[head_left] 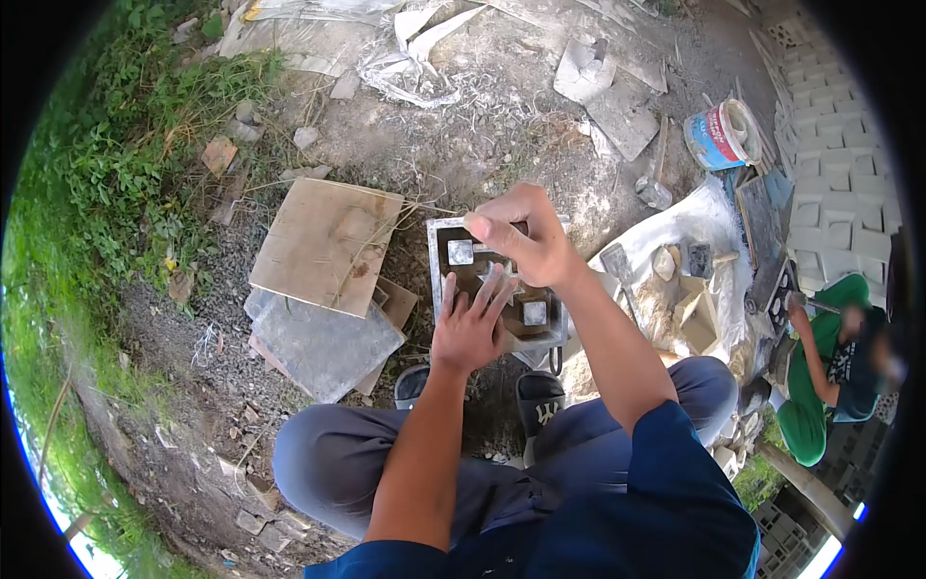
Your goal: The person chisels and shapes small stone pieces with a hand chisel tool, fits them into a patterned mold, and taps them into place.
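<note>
Between my feet a square metal mould (436, 289) lies on the ground, with square metal blocks (460, 252) standing in it and a dark brown inner surface. My left hand (470, 328) rests over the near-left part of the mould, palm down and fingers spread. My right hand (529, 239) is held above the far-right part, fingers curled in and thumb along the side. Whatever is in that fist, if anything, is hidden. Part of the mould's middle is covered by both hands.
Wooden boards (328, 236) and a grey slab (323, 338) are stacked left. At right, a white sack (680, 217) bears sandy material, a trowel (617, 265) and an open box (694, 314). Beyond stand a paint bucket (719, 135), stacked pale blocks (834, 145) and another person (825, 376).
</note>
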A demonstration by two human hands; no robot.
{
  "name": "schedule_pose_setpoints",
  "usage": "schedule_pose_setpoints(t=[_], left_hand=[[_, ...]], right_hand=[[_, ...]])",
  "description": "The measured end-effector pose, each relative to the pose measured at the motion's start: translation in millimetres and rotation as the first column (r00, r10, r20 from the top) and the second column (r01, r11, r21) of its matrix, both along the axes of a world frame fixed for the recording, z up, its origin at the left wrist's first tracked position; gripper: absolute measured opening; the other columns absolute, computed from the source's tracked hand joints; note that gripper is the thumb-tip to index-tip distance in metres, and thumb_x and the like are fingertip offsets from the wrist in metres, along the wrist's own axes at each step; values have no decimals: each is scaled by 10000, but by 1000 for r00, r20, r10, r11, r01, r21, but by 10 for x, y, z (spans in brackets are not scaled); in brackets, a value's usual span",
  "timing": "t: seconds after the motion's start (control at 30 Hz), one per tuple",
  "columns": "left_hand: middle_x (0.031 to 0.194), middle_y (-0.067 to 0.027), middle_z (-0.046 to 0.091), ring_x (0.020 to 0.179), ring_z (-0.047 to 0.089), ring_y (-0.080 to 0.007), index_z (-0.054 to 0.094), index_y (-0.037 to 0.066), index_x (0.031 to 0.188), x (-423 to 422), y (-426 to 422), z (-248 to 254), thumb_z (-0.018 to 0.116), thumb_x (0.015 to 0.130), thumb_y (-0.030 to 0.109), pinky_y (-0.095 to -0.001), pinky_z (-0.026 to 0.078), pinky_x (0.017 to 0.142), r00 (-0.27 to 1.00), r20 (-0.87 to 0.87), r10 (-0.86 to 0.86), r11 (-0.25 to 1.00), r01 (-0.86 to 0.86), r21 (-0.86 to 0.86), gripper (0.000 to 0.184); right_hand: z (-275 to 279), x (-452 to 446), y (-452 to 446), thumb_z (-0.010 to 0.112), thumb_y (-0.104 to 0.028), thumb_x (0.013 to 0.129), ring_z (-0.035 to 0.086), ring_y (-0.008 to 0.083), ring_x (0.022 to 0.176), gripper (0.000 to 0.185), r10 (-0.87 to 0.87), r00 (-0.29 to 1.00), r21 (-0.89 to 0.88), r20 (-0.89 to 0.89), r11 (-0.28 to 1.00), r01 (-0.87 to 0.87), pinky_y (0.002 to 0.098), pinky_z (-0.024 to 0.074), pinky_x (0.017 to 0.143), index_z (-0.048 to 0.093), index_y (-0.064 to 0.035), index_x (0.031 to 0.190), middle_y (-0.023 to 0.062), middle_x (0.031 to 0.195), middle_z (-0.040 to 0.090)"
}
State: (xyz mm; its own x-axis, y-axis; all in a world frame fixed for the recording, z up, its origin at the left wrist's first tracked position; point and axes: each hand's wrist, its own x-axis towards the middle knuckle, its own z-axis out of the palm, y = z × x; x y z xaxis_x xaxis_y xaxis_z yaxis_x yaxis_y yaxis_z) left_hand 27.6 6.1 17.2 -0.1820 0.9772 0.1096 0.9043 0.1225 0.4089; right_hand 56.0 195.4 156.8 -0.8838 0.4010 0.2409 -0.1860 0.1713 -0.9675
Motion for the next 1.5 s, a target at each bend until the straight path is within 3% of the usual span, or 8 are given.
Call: schedule_pose_setpoints(t=[0.1,0.2,0.33,0.77,0.9,1.23,1.27,1.5], left_hand=[[1595,-45,444,868,660,-330,423,249,1568,3,-14,-41,599,861,198,-564,219,1257,999,25,22,999,-23,46,731],[1593,-43,446,861,658,-330,425,245,1568,17,-31,-6,602,857,196,-561,221,1258,1000,11,11,1000,-11,13,734],[1594,-43,445,863,659,-327,428,241,1566,-1,5,-28,603,856,202,-560,213,1262,1000,10,16,1000,-16,15,732],[1594,-49,441,906,664,-346,419,261,1570,9,-20,-37,599,863,209,-574,193,1262,999,31,10,1000,-10,9,731],[1553,-58,490,896,664,-346,419,257,1570,-5,-15,-52,600,861,204,-570,199,1261,1000,25,8,1000,-8,5,734],[1598,-41,444,859,668,-331,428,258,1566,10,-52,-47,599,854,191,-564,217,1257,999,40,21,998,-23,54,735],[1602,-39,441,865,668,-329,429,258,1565,14,-51,-35,599,854,192,-565,215,1258,999,32,19,999,-20,29,734],[1643,-36,377,894,646,-326,386,248,1591,-5,-49,19,597,855,201,-572,205,1259,1000,21,2,999,-1,-39,767]], right_hand=[[-41,38,-12,631,-266,1013,350,112,470,473,105,988,89,-115,992,-95,333,271,461,557,18,642,47,517,401],[-128,2,18,634,-261,1004,435,113,461,482,54,986,32,155,998,-59,306,296,454,551,29,628,47,516,442],[43,105,2,650,-295,1005,399,104,450,523,66,995,20,-79,998,-65,309,281,443,524,21,606,34,508,418],[-87,136,-44,597,-325,1019,374,114,432,559,67,991,24,113,997,-70,320,253,439,480,-13,570,24,496,402],[16,129,7,600,-304,1022,361,113,423,565,93,994,107,-64,991,-86,323,256,435,432,-14,566,23,482,374],[-145,189,-83,637,-229,986,382,132,445,488,-30,999,-107,15,994,31,326,284,450,469,4,591,49,509,401],[-214,191,-29,620,-221,1006,386,124,446,487,18,994,53,104,998,-24,314,294,448,480,0,596,44,508,419],[322,524,40,451,-248,1098,307,96,455,432,-297,834,-453,-464,889,65,309,239,450,455,-100,692,-33,553,370]])
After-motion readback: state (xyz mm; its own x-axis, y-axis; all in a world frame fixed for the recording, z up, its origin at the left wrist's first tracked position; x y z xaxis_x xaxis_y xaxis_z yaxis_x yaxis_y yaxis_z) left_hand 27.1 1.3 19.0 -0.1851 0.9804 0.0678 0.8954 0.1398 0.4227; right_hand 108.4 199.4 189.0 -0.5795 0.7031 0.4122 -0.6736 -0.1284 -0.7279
